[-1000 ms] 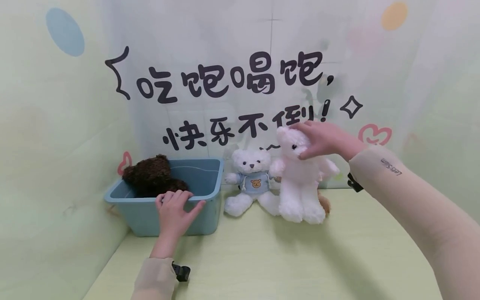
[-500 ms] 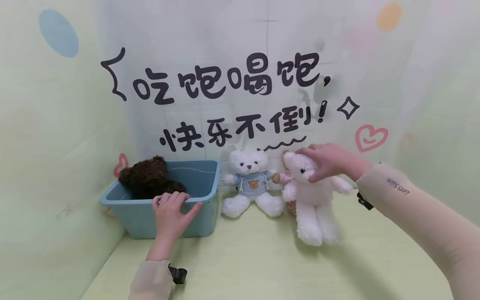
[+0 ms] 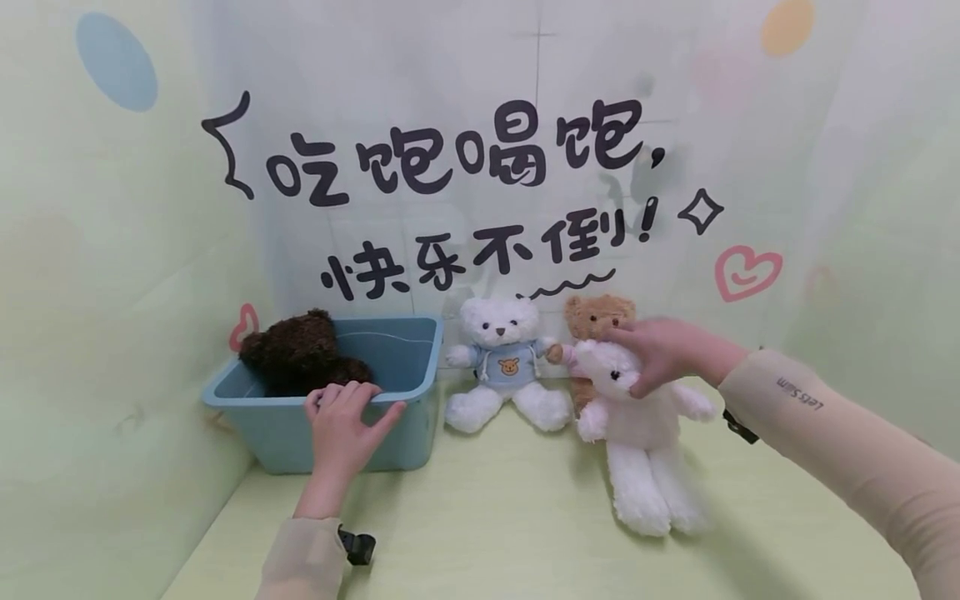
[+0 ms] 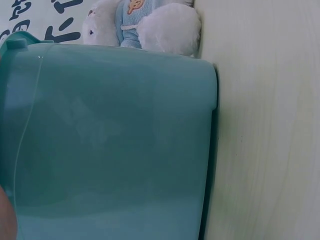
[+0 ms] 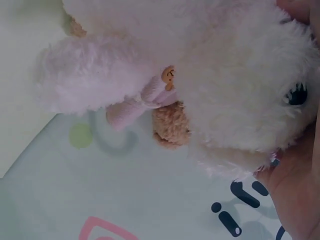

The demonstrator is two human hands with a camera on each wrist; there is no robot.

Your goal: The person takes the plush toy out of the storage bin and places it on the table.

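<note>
In the head view my right hand (image 3: 671,354) grips a white plush toy (image 3: 645,425) by its head, holding it with its legs hanging down. Its white fur and dark eye fill much of the right wrist view, where my palm (image 5: 295,185) lies against the head. My left hand (image 3: 347,429) holds the front rim of a blue plastic storage bin (image 3: 277,433), fingers bent over the edge and thumb outside. A dark brown teddy bear (image 3: 292,350) lies in the bin's left side. The bin's wall (image 4: 110,135) covers most of the left wrist view.
Right of the bin a white teddy bear (image 3: 504,367) in a blue hoodie sits against the back wall. A light brown teddy bear (image 3: 588,315) in pink is partly hidden behind the held toy. The pale table (image 3: 510,517) stretches out in front.
My right hand has brought the white plush toy down, toward me and slightly right, uncovering part of the light brown bear. The left hand stays on the bin's rim.
</note>
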